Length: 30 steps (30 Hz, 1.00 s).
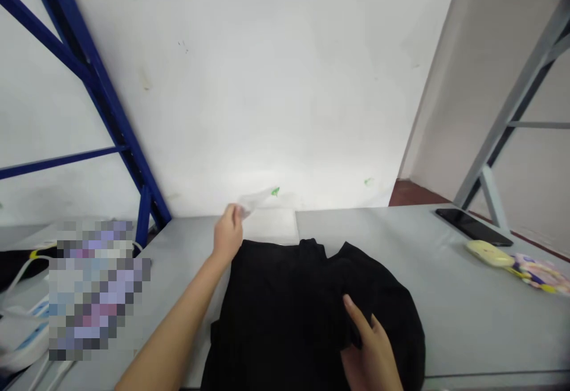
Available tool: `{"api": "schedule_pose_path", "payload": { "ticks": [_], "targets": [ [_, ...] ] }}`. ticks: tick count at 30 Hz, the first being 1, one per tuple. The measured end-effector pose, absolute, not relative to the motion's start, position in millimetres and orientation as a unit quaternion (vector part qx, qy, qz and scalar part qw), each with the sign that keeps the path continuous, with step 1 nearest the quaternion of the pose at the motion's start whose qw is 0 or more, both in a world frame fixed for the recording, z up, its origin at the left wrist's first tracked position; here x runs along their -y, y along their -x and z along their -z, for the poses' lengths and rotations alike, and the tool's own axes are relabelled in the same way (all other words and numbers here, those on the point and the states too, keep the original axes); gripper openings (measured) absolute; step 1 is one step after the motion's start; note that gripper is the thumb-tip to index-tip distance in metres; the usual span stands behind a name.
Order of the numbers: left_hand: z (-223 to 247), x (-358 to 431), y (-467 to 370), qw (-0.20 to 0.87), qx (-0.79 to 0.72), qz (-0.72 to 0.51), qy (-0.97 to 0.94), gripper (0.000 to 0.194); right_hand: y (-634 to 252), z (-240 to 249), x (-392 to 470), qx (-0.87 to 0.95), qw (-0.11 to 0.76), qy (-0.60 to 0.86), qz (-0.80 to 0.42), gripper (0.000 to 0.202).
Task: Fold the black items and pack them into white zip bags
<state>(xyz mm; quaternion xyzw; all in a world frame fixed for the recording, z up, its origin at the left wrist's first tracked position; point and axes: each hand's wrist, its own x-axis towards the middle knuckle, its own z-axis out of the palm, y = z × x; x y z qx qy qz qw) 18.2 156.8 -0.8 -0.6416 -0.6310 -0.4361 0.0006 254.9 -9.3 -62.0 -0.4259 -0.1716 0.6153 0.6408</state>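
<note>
we have the black garment [276, 296] lying on the grey table [481, 308] in front of us. our left hand [228, 231] pinches a thin see-through sheet [255, 201] near a flat white piece [274, 226] just beyond the garment. our right hand [371, 343] is at the garment's right part; we cannot tell whether its fingers grip it. 1 dark phone [472, 226] lies well to the right.

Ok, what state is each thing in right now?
Translucent film: raised, blurred
Left hand: closed on the film's edge
White sheet: lying on the table
Black garment: spread out, partly out of frame
Right hand: at the garment, grip unclear
Phone: lying flat, screen dark
</note>
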Motion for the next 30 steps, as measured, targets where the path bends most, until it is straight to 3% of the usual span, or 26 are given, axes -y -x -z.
{"api": "schedule_pose_path", "payload": {
  "ticks": [3,6,13,16,19,25,28,30],
  "targets": [
    [-19.4,-151.5,-4.5,0.028,0.635,0.499,0.589,0.046,-255.7,61.1,9.4,0.175,0.649,0.423,-0.608,0.038],
    [-21.8,-154.1,3.9,-0.005,0.638,0.471,0.609,0.041,-255.8,63.0,9.1,0.189,0.649,0.427,-0.601,0.034],
    [-6.1,-130.2,-30.2,-0.031,0.62,0.32,0.716,0.019,-254.1,63.5,9.2,0.187,0.639,0.432,-0.608,0.029],
    [-2.6,-107.8,-49.4,-0.065,0.6,0.177,0.777,0.028,-254.0,64.6,8.5,0.17,0.642,0.416,-0.621,0.028],
    [4.3,-97.2,-59.6,-0.069,0.582,0.095,0.804,0.024,-253.6,63.3,9.9,0.152,0.648,0.386,-0.638,0.027],
    [-1.3,-79.1,-76.1,-0.139,0.407,0.12,0.895,0.014,-243.0,42.2,14.6,0.187,0.618,0.316,-0.695,0.026],
    [-9.9,-64.8,-85.8,-0.256,0.308,0.224,0.889,0.013,-237.7,35.1,11.0,0.193,0.625,0.32,-0.686,0.028],
    [-12.0,-60.1,-89.5,-0.299,0.322,0.303,0.846,0.017,-236.6,35.9,7.1,0.186,0.641,0.335,-0.665,0.026]
  ]
}}
